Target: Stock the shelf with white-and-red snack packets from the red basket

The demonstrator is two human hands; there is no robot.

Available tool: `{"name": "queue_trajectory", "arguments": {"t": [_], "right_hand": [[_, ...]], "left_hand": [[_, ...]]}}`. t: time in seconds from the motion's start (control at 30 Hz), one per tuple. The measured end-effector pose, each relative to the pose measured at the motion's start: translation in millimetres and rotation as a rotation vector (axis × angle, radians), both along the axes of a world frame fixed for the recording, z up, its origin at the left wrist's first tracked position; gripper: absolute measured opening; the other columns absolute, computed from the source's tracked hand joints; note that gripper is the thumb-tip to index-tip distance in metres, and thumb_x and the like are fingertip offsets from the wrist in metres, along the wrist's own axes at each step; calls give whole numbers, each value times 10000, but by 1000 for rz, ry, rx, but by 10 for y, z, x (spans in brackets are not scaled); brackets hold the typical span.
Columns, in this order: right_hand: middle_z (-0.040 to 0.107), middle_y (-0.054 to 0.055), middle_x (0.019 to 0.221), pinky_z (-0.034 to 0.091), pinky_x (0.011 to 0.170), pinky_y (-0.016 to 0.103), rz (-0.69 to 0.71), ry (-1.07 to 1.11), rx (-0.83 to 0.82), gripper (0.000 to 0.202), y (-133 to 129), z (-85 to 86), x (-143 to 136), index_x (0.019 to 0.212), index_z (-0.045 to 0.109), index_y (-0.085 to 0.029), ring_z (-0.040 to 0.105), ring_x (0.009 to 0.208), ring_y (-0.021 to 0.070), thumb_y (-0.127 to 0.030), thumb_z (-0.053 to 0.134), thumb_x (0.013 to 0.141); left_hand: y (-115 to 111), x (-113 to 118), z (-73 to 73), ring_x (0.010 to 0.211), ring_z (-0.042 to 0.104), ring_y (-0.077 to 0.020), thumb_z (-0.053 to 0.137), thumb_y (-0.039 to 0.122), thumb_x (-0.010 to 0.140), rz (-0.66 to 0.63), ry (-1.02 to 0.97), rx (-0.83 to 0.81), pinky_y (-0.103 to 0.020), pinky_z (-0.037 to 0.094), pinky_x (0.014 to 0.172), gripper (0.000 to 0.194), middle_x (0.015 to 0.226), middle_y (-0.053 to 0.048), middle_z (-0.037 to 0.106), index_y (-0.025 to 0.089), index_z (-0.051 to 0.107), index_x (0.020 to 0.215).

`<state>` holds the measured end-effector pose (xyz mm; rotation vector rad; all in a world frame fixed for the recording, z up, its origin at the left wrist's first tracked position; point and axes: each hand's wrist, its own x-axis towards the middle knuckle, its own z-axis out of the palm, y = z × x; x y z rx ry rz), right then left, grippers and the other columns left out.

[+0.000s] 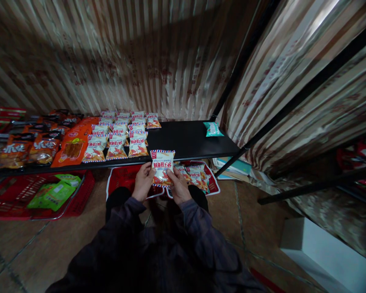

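A white and orange snack bag (161,167) with red lettering is held upright between both hands, just in front of the shelf's edge. My left hand (143,181) pinches its left side, and my right hand (179,185) grips its lower right side. On the black shelf (177,138), matching snack bags (117,143) stand in rows to the left of the held one. More of these bags (198,175) lie in a red basket (216,185) under the shelf, partly behind my right hand. Another red basket (116,175) is behind my left hand.
Orange packets (71,144) and dark-orange bags (15,150) fill the shelf's left end. A small teal packet (212,129) lies near its right end. Green packets (55,193) sit in a red basket (6,195) on the floor. Black shelf posts (244,150) and a white box (326,252) are at right.
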<state>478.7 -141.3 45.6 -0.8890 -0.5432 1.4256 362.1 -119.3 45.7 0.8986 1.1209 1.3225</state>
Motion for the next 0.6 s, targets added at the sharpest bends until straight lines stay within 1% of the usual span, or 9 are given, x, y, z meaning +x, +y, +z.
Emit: {"name": "queue_trajectory", "arguments": {"t": [0.1, 0.17, 0.2, 0.27, 0.3, 0.37, 0.47, 0.53, 0.6], "right_hand": [[709, 39, 945, 516, 804, 357, -76, -59, 41, 417, 12, -49, -35, 975, 616, -211, 651, 904, 223, -365, 759, 614], [679, 46, 1045, 489, 864, 356, -134, -160, 86, 462, 25, -97, -53, 1052, 594, -211, 624, 958, 212, -374, 735, 643], [657, 49, 1097, 470, 898, 361, -158, -234, 105, 496, 30, -121, -58, 1102, 573, -213, 605, 989, 209, -379, 721, 659], [614, 56, 1172, 427, 955, 381, -203, -405, 126, 554, 27, -150, -59, 1187, 526, -219, 565, 1047, 211, -392, 693, 688], [594, 62, 1201, 403, 981, 391, -224, -492, 140, 566, 15, -150, -57, 1214, 511, -222, 543, 1077, 215, -396, 678, 702], [554, 72, 1253, 346, 1029, 403, -270, -649, 200, 545, -31, -112, -57, 1229, 514, -227, 494, 1145, 224, -392, 652, 728], [519, 76, 1293, 284, 1069, 403, -307, -824, 341, 449, -144, 18, -75, 1193, 566, -240, 436, 1219, 233, -357, 621, 763], [518, 71, 1298, 274, 1073, 407, -292, -895, 410, 401, -220, 107, -95, 1182, 583, -255, 427, 1232, 232, -336, 593, 789], [525, 66, 1296, 272, 1072, 407, -263, -909, 442, 380, -268, 160, -105, 1185, 584, -264, 431, 1231, 228, -328, 565, 811]], "left_hand": [[-74, 14, 71, 1064, 544, -235, 657, 252, 687, 97, 255, 204, -384, 408, 951, 453, 1167, -92, 577, 236, 584, 1134], [-132, 30, 130, 1157, 475, -242, 622, 230, 719, 90, 398, 339, -374, 337, 1024, 364, 1232, -80, 533, 253, 630, 1083], [-152, 39, 151, 1183, 450, -245, 613, 229, 727, 75, 441, 378, -371, 302, 1050, 321, 1240, -78, 526, 250, 652, 1045], [-168, 56, 164, 1204, 429, -252, 624, 247, 725, 44, 451, 389, -371, 264, 1073, 278, 1238, -76, 527, 242, 672, 999], [-164, 65, 156, 1205, 431, -252, 629, 267, 727, 21, 411, 366, -371, 270, 1069, 284, 1242, -75, 528, 240, 668, 1007], [-142, 81, 126, 1187, 459, -245, 625, 321, 743, -43, 262, 278, -364, 308, 1042, 327, 1237, -77, 542, 232, 642, 1057], [-118, 100, 94, 1131, 519, -228, 604, 400, 767, -148, 2, 134, -338, 372, 979, 397, 1193, -82, 590, 212, 599, 1117], [-123, 103, 99, 1122, 532, -225, 618, 414, 759, -194, -128, 88, -324, 392, 954, 422, 1163, -80, 614, 204, 589, 1125], [-135, 90, 112, 1090, 557, -224, 660, 387, 728, -216, -225, 57, -312, 414, 922, 434, 1141, -79, 630, 197, 590, 1112]]}}
